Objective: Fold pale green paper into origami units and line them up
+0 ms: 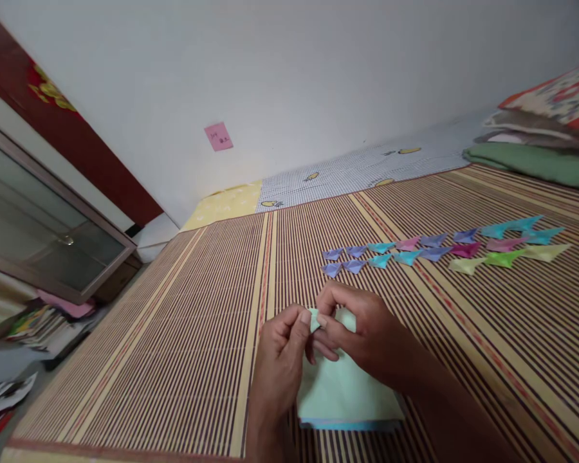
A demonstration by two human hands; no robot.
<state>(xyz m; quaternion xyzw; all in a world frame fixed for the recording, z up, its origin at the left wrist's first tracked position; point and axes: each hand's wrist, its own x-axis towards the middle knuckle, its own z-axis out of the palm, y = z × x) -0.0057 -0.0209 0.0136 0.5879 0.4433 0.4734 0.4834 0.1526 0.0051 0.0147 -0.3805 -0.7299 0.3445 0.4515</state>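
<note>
- Left hand [282,347] and right hand [374,331] pinch a small green paper [314,320], fingers nearly closed, above stacked sheets [352,392] on the mat [212,321].
- Folding appears under way; so small a piece calls for light, steady pressure.

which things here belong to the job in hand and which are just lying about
Part of the job, it seems:
- small green paper, held by left hand and right hand
- paper stack beneath
- folded paper shapes in rows

Just lying about:
- patterned pillow
- green cloth
- pile of books
</note>
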